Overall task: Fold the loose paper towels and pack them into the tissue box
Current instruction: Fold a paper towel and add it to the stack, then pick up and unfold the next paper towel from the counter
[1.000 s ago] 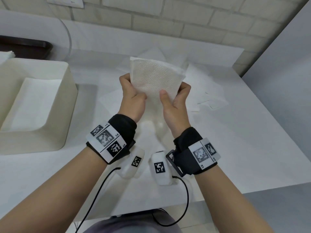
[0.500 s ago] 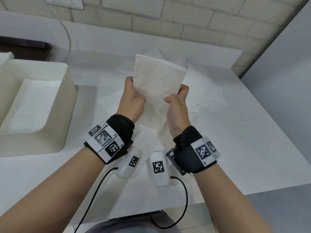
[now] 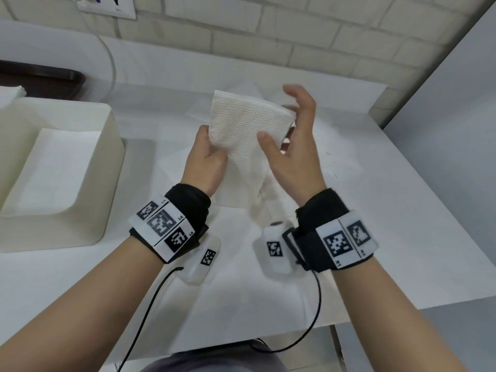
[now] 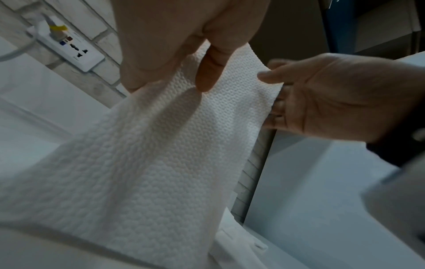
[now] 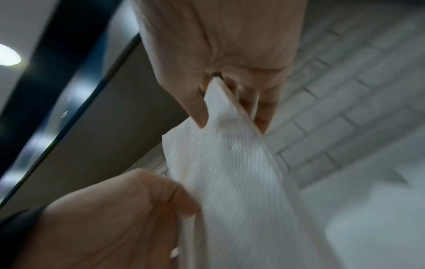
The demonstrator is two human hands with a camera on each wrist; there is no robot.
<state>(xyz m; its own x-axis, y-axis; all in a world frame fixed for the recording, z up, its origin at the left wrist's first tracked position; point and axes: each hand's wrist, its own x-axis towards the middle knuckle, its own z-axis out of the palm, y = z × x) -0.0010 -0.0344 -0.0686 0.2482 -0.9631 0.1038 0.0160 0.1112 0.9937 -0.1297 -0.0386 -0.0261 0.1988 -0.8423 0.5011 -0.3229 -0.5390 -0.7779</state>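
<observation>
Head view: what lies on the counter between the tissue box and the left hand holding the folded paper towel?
Nothing: in the head view, bare white counter separates the tissue box from the left hand gripping the paper towel.

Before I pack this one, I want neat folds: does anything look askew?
Yes. The towel in the left hand and right hand has an uneven fold: its lower part hangs crumpled. Loose sheets lie scattered behind.

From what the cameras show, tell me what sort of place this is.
Probably a utility or pantry corner: a white counter against a painted brick wall, with a wall socket and a cream tissue box.
</observation>
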